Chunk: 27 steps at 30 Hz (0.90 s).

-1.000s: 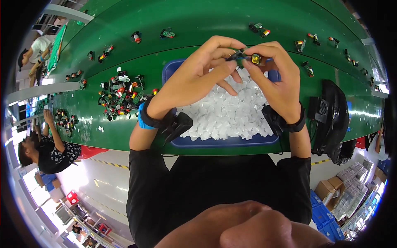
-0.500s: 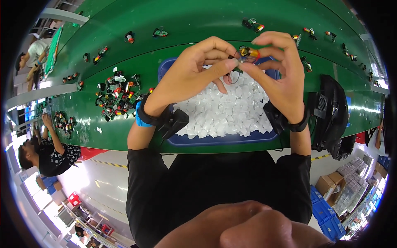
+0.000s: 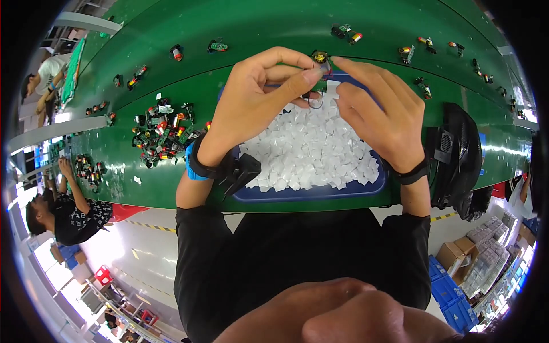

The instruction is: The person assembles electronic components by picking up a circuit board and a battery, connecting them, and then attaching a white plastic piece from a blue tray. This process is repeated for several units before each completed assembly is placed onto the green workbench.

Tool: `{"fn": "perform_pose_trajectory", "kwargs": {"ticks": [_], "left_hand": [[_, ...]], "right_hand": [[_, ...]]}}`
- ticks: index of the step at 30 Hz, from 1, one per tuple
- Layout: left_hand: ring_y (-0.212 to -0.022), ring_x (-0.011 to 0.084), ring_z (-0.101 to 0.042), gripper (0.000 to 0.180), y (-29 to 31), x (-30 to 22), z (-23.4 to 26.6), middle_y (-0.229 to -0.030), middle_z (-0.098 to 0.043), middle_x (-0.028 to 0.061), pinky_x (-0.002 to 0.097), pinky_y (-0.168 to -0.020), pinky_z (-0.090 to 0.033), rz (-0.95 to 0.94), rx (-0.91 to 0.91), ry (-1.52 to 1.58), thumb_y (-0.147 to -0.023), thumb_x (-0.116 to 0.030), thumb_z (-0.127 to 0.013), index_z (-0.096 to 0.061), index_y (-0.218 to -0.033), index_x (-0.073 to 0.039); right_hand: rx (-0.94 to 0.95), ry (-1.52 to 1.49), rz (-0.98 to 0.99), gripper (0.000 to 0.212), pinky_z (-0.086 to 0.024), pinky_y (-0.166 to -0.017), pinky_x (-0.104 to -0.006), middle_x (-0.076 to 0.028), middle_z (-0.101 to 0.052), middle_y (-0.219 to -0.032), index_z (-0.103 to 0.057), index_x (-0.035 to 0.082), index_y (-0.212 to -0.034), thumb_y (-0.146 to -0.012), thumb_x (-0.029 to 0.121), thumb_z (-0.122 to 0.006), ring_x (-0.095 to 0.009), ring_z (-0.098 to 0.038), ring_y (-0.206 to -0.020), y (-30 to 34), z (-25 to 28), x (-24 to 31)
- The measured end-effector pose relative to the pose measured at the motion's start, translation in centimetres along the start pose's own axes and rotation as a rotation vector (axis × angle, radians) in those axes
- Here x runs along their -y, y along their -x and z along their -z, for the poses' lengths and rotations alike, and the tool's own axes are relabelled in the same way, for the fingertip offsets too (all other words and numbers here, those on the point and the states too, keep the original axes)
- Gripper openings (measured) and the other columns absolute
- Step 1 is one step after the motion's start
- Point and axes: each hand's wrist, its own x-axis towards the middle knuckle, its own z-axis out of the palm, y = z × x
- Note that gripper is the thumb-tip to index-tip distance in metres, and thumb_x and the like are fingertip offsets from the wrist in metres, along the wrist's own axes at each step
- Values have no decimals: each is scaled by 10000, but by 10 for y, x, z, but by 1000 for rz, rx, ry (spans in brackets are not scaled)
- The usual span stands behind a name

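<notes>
Above the tray, my left hand (image 3: pixel 266 94) pinches a small electronic assembly between thumb and fingers. Its round yellow-and-black part (image 3: pixel 319 57) pokes up past the fingertips. Thin wires and a green circuit board (image 3: pixel 321 86) hang below, partly covered by the fingers. My right hand (image 3: pixel 383 111) is just to the right, index finger stretched toward the round part and the other fingers bent. I see nothing gripped in it. Under both hands lies a blue tray (image 3: pixel 309 195) full of small white square pieces (image 3: pixel 311 148).
Left of the tray is a pile of similar assemblies (image 3: pixel 163 134); more lie scattered along the green table (image 3: pixel 257 28). A black bag (image 3: pixel 460 154) sits at the right. Two people (image 3: pixel 71 220) work at the far left. Blue crates (image 3: pixel 452 294) stand on the floor.
My right fingers have come off the assembly and moved slightly right. The round part has turned and shifted left, and now stays with my left hand.
</notes>
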Motion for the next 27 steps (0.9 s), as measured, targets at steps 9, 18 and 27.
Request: {"fn": "perform_pose_trajectory", "kwargs": {"ticks": [9, 18, 27], "left_hand": [[-827, 114, -696, 244, -1, 10, -1, -961, -740, 99, 237, -686, -562, -107, -73, -207, -942, -126, -706, -633, -1121, 24], [-750, 116, -677, 157, -1, 12, -6, -890, -725, 72, 234, -650, -532, -181, -32, -255, -938, -79, -658, -611, -1072, -12], [-564, 148, -613, 176, -2, 17, -11, -895, -700, 100, 270, -556, -500, -132, -38, -585, -938, -88, -625, -585, -1102, -40]], "right_hand": [[53, -211, -277, 154, -572, -764, -312, -95, -699, -1140, -640, 17, -954, -829, -11, -726, -240, -706, -898, 2, -6, 0], [133, -722, -513, 269, -521, -911, -310, -110, -667, -1153, -651, -17, -1174, -906, -9, -676, -186, -661, -1004, 0, -6, -14], [214, -670, -416, 284, -510, -866, -306, -86, -651, -1026, -666, -8, -1098, -825, -18, -744, -212, -637, -937, -1, 1, -10]]}}
